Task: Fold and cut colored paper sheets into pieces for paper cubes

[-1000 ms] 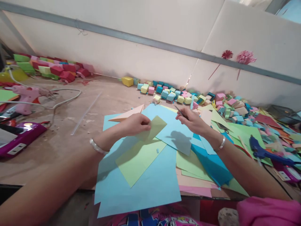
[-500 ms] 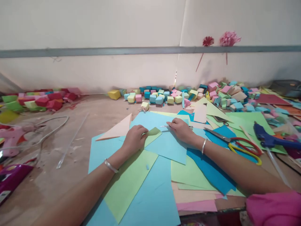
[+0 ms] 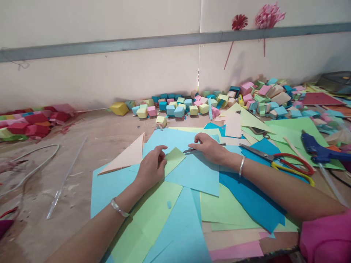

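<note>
My left hand (image 3: 152,166) is beside a small piece of green paper (image 3: 174,159). Its index finger is lifted apart from the thumb, and the thumb side covers the paper's left edge. My right hand (image 3: 210,148) grips a slim, pointed metal tool (image 3: 189,150), its exact kind unclear; the tip points left, close to the green piece's right corner. Under both lies a light blue sheet (image 3: 199,175). A larger folded green sheet (image 3: 153,212), with a tiny blue scrap (image 3: 169,204) on it, extends below my left wrist.
Red-and-yellow-handled scissors (image 3: 276,157) and a blue glue gun (image 3: 315,149) lie at right. Several paper cubes (image 3: 179,111) line the wall. A folded peach sheet (image 3: 124,155) and a clear glue stick (image 3: 65,179) are at left, near a white cord (image 3: 41,171).
My left index finger has lifted off the small green piece and apart from the thumb. The tool's tip has turned slightly downward in my right hand. The view has shifted and tilted.
</note>
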The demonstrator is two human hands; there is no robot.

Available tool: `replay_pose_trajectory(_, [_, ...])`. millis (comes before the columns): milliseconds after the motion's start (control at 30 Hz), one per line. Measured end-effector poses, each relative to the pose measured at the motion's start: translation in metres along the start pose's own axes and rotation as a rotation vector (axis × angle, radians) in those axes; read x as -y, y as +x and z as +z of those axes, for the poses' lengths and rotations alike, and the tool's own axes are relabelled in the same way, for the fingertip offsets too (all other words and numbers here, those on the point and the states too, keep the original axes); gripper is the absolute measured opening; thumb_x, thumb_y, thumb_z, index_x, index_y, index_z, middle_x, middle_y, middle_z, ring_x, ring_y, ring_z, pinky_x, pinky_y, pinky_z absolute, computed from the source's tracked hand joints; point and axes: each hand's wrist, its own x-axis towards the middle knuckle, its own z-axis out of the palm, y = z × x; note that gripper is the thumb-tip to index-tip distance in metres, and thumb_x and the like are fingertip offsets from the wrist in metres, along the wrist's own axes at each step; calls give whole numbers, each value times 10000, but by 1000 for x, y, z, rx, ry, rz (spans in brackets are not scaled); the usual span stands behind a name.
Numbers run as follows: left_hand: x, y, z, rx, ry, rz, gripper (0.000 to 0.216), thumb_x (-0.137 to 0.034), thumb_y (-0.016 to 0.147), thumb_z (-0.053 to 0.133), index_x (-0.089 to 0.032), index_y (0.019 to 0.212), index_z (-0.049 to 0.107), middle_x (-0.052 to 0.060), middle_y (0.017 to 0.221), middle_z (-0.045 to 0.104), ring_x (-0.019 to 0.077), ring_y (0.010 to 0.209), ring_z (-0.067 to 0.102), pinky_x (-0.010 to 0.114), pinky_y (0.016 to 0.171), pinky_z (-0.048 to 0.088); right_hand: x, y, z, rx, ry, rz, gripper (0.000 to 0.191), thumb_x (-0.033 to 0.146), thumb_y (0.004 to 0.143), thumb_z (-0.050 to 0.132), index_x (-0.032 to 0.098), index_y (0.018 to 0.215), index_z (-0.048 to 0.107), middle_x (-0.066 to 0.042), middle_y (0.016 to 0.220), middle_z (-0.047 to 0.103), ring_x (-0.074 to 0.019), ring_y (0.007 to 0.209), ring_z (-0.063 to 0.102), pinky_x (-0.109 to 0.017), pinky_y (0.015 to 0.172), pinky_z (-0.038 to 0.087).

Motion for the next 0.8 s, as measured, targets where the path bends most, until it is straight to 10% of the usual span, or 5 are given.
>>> replay_pose_trajectory(367, [-3, 1, -1, 26, -89, -18, 450, -116, 828, 478, -209, 1264, 417, 5, 850, 551, 165, 727, 540, 315, 698, 469, -3, -6, 3, 78, -239, -342, 341, 132, 936, 428, 161, 1202, 639, -149, 1085, 555, -230, 962, 470, -343, 802, 426])
replay_pose_trajectory(567, [-4, 2, -3, -94, 114, 325, 447, -7, 810, 461, -255, 1136, 640, 97, 1193, 517, 236, 1016, 489, 422, 911, 439, 4, -5, 1, 100, -350, -432, 340, 153, 967, 391, 181, 1197, 640, -131, 1070, 597, -204, 885, 491, -340, 770, 378])
replay_pose_trajectory(800, [-5, 5, -2, 71, 134, 496, 493, 23, 868, 362, -253, 1100, 697, 70, 1015, 656, 198, 878, 536, 342, 763, 445, -1, -4, -27, 136, -295, -330, 315, 152, 864, 541, 176, 1167, 625, -127, 1120, 615, -229, 976, 536, -328, 758, 348])
